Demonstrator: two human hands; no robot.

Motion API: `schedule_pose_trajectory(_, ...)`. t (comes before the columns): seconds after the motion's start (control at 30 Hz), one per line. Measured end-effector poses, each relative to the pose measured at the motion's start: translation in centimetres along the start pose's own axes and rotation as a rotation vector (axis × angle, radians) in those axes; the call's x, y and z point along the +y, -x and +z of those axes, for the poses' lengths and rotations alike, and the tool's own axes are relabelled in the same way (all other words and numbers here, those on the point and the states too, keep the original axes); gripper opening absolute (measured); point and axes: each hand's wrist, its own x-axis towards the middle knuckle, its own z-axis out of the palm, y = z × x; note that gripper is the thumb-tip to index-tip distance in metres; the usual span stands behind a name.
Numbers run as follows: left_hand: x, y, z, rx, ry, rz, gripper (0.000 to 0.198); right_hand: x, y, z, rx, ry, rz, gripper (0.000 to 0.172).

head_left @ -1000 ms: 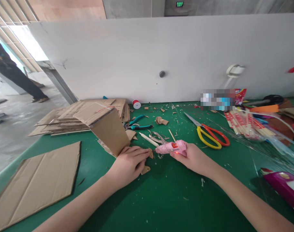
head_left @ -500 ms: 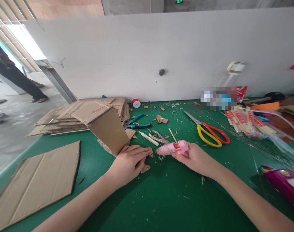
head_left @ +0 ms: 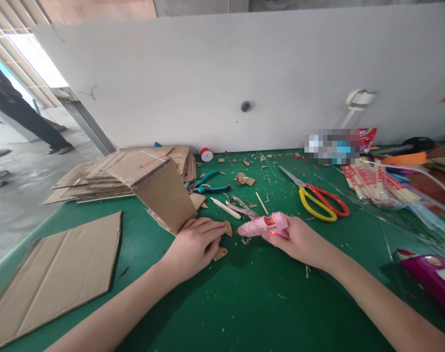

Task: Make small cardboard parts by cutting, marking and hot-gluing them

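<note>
A pink hot glue gun (head_left: 262, 225) is gripped in my right hand (head_left: 299, 239), its nozzle aimed left and a small red light glowing near the fingers. My left hand (head_left: 198, 239) is closed over small cardboard pieces on the table. One piece with a small hole (head_left: 227, 228) pokes out beyond the fingertips, close to the nozzle; another holed piece (head_left: 221, 253) shows under the thumb. How the two join is hidden. Against the back of that hand stands a folded cardboard structure (head_left: 165, 195) with a red wire on top.
Behind the hands lie a white pen-like stick (head_left: 225, 208), metal hole-punch pliers (head_left: 242, 207), teal-handled pliers (head_left: 213, 188) and scissors (head_left: 317, 198). A cardboard sheet (head_left: 68, 269) and stacked cardboard (head_left: 86, 181) are at left. Packaged sticks (head_left: 376, 183) lie at right. A person (head_left: 20, 107) stands far left.
The view has shifted very slightly. My right hand and the glue gun sit a touch further right; my left hand stays on the cardboard pieces.
</note>
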Motion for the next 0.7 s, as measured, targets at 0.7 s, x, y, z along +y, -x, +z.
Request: schedule_pose_trajectory(0.7, 0.08, -0.01, -0.22, -0.016, -0.007, 0.009, 0.031, 0.15, 0.01, 0.29, 0.024, 0.069, 0.083, 0.027)
